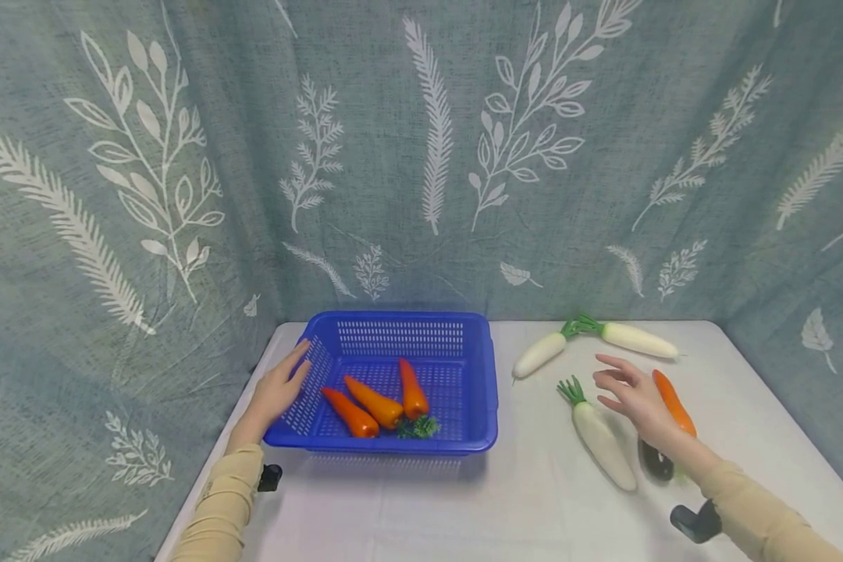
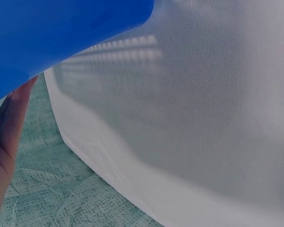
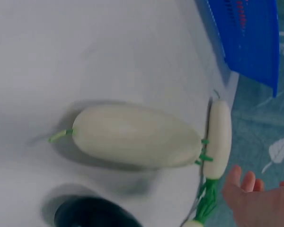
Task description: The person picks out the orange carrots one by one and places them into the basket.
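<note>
My left hand (image 1: 279,393) is at the left rim of a blue plastic basket (image 1: 488,390), its fingers extended. In the left wrist view, the fingers (image 2: 20,111) lie partly hidden behind the basket's blue rim (image 2: 71,33). Inside the basket lie three orange carrots (image 1: 372,402), one with a leafy green top (image 1: 419,426). My right hand (image 1: 635,398) hovers with loosely bent fingers, holding nothing. Just left of it lies a white radish (image 1: 604,445); an orange carrot (image 1: 674,402) and a dark eggplant (image 1: 655,460) are partly covered by the hand and forearm.
Two more white radishes, one on the left (image 1: 539,355) and one on the right (image 1: 639,340), lie near the table's back edge with their green tops together. A patterned grey-green curtain (image 1: 393,156) surrounds the white table (image 1: 520,499) at the back and sides.
</note>
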Motion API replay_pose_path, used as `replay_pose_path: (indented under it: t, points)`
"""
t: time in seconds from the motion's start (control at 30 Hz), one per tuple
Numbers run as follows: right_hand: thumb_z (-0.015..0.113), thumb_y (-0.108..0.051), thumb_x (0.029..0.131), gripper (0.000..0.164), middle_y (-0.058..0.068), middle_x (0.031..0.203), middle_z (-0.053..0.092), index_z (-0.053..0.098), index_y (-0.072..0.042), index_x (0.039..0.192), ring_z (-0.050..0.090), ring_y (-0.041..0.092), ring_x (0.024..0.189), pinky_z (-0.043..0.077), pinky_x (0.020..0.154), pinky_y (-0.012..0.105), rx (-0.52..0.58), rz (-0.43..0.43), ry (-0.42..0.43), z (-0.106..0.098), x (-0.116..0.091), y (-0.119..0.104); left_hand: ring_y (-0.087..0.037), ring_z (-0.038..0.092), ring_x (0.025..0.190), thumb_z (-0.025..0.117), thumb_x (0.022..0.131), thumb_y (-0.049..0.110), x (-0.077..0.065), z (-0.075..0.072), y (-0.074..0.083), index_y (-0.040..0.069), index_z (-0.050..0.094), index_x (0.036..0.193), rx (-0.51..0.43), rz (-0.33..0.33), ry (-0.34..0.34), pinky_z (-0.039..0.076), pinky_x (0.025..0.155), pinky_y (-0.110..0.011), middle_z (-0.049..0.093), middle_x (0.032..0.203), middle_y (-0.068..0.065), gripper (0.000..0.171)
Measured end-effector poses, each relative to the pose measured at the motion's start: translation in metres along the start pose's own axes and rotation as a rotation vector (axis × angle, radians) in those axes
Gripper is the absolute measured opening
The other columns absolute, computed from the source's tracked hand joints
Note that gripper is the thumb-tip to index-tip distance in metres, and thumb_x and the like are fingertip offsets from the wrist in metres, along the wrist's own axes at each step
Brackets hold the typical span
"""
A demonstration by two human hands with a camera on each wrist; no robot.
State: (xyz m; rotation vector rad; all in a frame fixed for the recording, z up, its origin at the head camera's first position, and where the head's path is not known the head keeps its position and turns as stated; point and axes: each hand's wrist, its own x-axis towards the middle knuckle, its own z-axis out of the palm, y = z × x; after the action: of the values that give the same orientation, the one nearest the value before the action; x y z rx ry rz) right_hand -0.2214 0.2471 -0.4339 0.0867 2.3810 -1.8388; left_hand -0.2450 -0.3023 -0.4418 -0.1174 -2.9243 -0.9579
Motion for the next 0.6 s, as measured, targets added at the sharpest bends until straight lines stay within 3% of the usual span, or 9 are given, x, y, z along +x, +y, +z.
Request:
replay_pose_path:
  t: [0.13, 0.33, 0.43, 0.6]
  points:
    - [0.058, -0.030, 0.095, 0.066, -0.015, 0.104, 0.051, 0.029, -0.001, 0.146, 0.056, -0.011, 0.087, 0.054, 0.085, 0.020, -0.004, -0.005, 0.035, -0.013, 0.003, 0.007, -0.045, 0.029, 0.138, 0.035, 0.104, 0.029, 0.000, 0.000, 0.000, 0.006, 0.027, 0.149, 0.003, 0.004, 0.001, 0.022, 0.112, -0.061, 0.024, 0.155, -0.019, 0.052]
    - [0.055, -0.031, 0.096, 0.068, -0.016, 0.102, 0.050, 0.024, 0.002, 0.147, 0.053, -0.014, 0.084, 0.053, 0.082, 0.015, -0.035, -0.004, 0.087, -0.032, 0.008, 0.016, -0.045, 0.030, 0.137, 0.034, 0.104, 0.030, 0.000, 0.001, 0.000, 0.005, 0.028, 0.149, 0.001, 0.011, 0.005, 0.022, 0.112, -0.060, 0.025, 0.154, -0.019, 0.052]
    - [0.054, -0.033, 0.096, 0.069, -0.008, 0.109, 0.051, 0.023, 0.003, 0.147, 0.051, -0.016, 0.083, 0.053, 0.080, 0.014, -0.066, 0.004, 0.121, -0.040, 0.010, 0.020, -0.045, 0.030, 0.137, 0.034, 0.104, 0.030, -0.001, 0.000, 0.000, 0.005, 0.027, 0.149, -0.001, 0.010, 0.002, 0.023, 0.112, -0.060, 0.025, 0.154, -0.020, 0.053]
    - [0.049, -0.031, 0.098, 0.066, 0.024, 0.134, 0.043, 0.022, 0.003, 0.148, 0.047, -0.018, 0.081, 0.052, 0.077, 0.011, -0.120, 0.001, 0.181, -0.050, 0.010, 0.019, -0.045, 0.030, 0.138, 0.034, 0.104, 0.029, 0.000, 0.000, 0.000, 0.005, 0.027, 0.149, -0.007, 0.008, 0.007, 0.023, 0.112, -0.060, 0.025, 0.155, -0.019, 0.052]
